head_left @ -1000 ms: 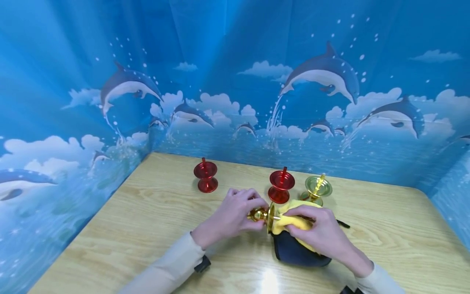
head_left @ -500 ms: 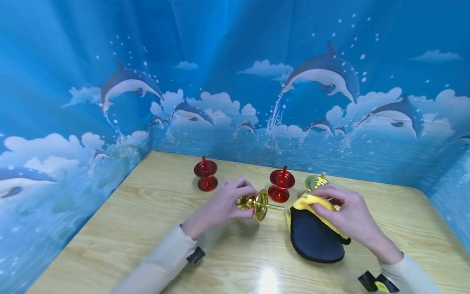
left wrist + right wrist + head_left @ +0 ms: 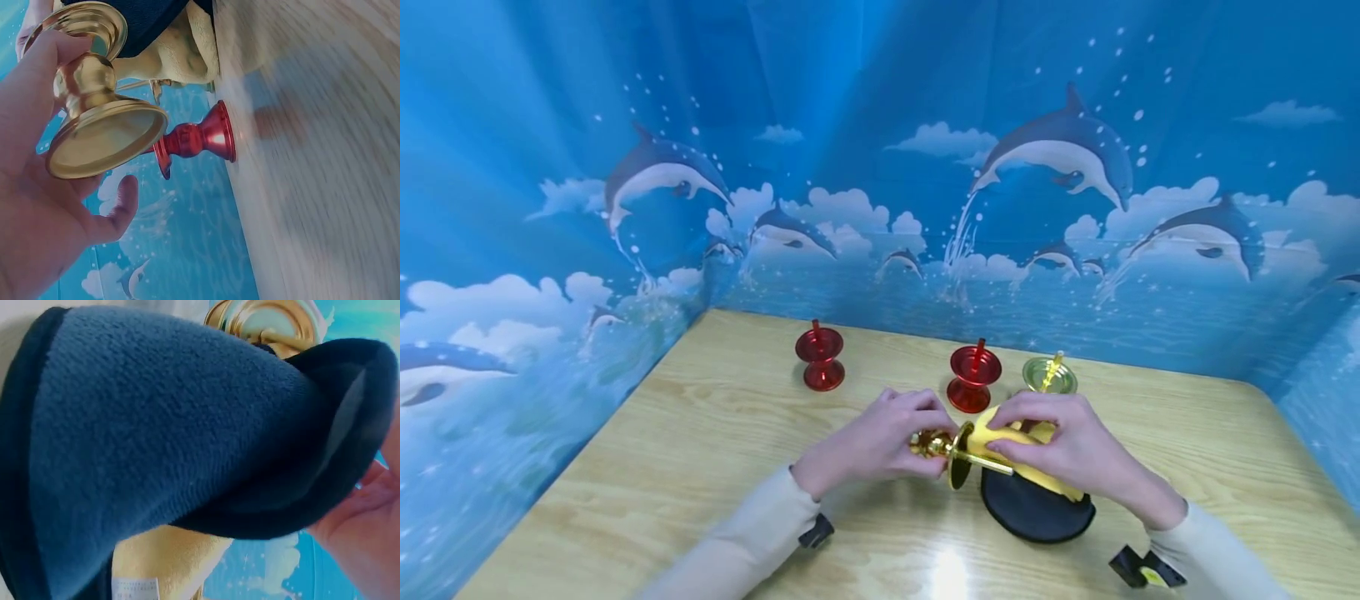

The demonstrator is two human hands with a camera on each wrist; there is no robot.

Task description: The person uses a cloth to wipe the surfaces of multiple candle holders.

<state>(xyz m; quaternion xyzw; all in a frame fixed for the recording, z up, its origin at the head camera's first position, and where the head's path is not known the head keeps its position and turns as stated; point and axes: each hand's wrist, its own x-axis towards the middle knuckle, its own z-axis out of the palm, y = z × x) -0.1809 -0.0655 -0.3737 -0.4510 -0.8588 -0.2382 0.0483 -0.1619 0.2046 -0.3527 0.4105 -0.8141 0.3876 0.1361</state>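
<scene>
**Gold candlestick on its side, cloth at the spike end**

My left hand [image 3: 880,442] curls round the base and stem of the gold candlestick [image 3: 943,450], held sideways just above the table [image 3: 700,467]. It looks like hard polished metal, so probably slick; the knobbed stem [image 3: 84,78] seems the surest grip. The thin spike is the part I'd guess bends or pricks. My right hand [image 3: 1067,450] pinches the soft yellow-and-navy cloth [image 3: 1037,500] against the dish end; it gives and drapes, lower edge resting on the table.

Just behind stand a red candlestick [image 3: 973,379] and a green-gold one [image 3: 1049,377], near my knuckles. A second red one [image 3: 820,360] sits further left. More open room lies toward me.
</scene>
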